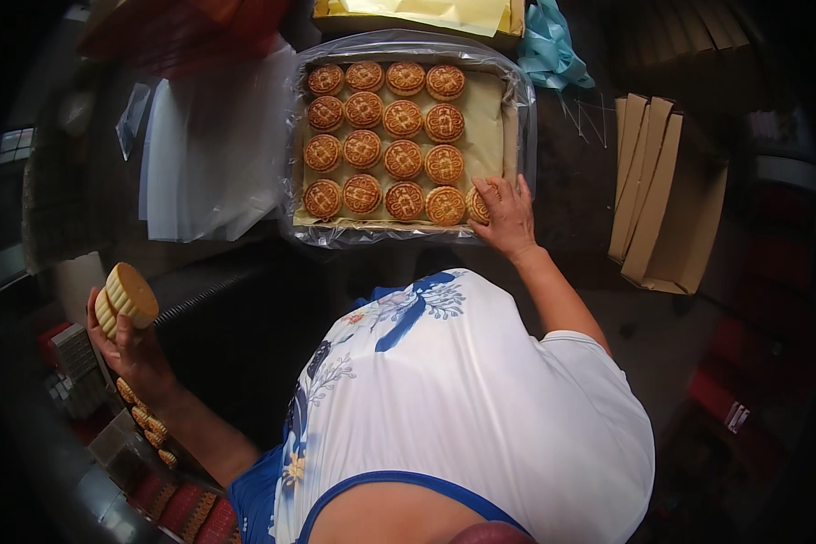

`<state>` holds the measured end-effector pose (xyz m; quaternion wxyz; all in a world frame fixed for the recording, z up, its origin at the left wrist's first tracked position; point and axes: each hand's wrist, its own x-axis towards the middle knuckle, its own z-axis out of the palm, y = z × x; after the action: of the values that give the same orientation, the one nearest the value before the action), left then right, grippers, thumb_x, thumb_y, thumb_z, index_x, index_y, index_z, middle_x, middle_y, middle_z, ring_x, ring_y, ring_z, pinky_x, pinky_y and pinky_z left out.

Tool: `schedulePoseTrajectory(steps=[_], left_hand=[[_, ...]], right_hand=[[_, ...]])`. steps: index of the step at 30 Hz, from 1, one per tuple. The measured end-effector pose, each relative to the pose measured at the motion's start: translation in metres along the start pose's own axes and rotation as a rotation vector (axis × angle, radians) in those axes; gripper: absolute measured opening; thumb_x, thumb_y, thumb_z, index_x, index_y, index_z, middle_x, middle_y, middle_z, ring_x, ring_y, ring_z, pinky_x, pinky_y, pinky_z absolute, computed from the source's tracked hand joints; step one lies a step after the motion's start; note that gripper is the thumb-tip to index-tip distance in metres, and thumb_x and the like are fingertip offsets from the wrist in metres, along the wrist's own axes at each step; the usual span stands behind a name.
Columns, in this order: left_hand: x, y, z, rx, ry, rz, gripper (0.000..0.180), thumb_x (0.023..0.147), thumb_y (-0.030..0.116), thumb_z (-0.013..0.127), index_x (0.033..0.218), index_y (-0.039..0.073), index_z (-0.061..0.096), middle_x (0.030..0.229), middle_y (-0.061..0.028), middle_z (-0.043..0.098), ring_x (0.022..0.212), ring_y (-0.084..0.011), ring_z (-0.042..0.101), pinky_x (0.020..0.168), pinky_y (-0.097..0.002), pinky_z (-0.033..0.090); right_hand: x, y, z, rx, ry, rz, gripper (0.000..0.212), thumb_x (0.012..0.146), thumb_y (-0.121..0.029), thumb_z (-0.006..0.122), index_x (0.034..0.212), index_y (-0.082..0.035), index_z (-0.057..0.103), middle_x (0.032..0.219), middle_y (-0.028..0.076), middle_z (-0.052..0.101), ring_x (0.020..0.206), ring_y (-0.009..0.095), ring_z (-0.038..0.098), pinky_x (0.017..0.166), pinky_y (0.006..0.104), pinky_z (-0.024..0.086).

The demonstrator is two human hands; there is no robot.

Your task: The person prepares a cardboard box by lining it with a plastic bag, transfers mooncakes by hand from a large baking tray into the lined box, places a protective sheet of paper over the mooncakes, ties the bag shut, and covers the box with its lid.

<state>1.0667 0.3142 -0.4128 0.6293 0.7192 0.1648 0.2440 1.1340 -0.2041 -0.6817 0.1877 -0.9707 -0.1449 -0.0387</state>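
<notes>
Squaring Up the Fifth Column

Our right hand closes thumb and fingers around an embossed mooncake by the near right corner of the paper-lined box, just beside its row's fourth cake; how firmly, we cannot tell. Our left hand, well off to the left, grips two stacked fluted cakes (tilted, one smooth face showing). Sixteen browned mooncakes fill four columns; the fifth has only this one. We judge the step to be seating it, so we do well to hold it by its sides, spare the raised pattern, line it up with its row and let go straight upward. Our left grip should be light, since the edges could crumble, and our right wrist clear of the plastic liner.
</notes>
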Motion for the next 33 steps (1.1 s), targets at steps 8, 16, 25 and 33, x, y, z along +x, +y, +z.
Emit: schedulePoseTrajectory(steps=[8,16,25,33], left_hand=[[0.001,-0.016,0.223,0.121,-0.453,-0.047,0.068,0.090,0.015,0.072,0.149,0.003,0.041,0.139,-0.0171,0.054,0.127,-0.0259,0.057,0.108,-0.0402,0.049],[-0.032,-0.125,0.430,0.204,-0.845,0.386,0.069,0.076,0.004,0.084,0.137,0.009,0.053,0.132,-0.0133,0.048,0.124,-0.0269,0.055,0.102,-0.0372,0.053],[-0.062,-0.222,0.493,0.628,-1.067,0.551,0.062,0.069,0.018,0.077,0.129,0.019,0.062,0.119,-0.0111,0.058,0.107,-0.0370,0.059,0.084,-0.0468,0.052],[-0.029,-0.248,0.538,0.927,-0.903,0.824,0.070,0.092,0.055,0.062,0.155,0.030,0.042,0.167,-0.0124,0.026,0.156,-0.0363,0.015,0.121,-0.0634,0.010]], right_hand=[[0.052,0.034,-0.004,-0.005,0.042,0.072,0.085,0.075,-0.041,0.084,0.149,-0.023,0.046,0.135,0.012,0.051,0.129,0.032,0.048,0.119,0.0607,0.023],[0.036,0.040,0.003,0.003,0.018,-0.004,0.057,0.087,-0.027,0.071,0.142,-0.021,0.056,0.145,0.013,0.050,0.140,0.034,0.041,0.119,0.0624,0.020],[-0.043,0.018,-0.023,0.254,0.103,0.372,0.038,0.083,-0.005,0.072,0.121,-0.006,0.068,0.137,0.014,0.059,0.132,0.035,0.050,0.112,0.0464,0.040],[-0.029,0.042,-0.005,0.500,0.280,0.756,0.047,0.100,-0.014,0.062,0.144,-0.003,0.052,0.145,0.018,0.054,0.133,0.032,0.052,0.112,0.0397,0.040]])
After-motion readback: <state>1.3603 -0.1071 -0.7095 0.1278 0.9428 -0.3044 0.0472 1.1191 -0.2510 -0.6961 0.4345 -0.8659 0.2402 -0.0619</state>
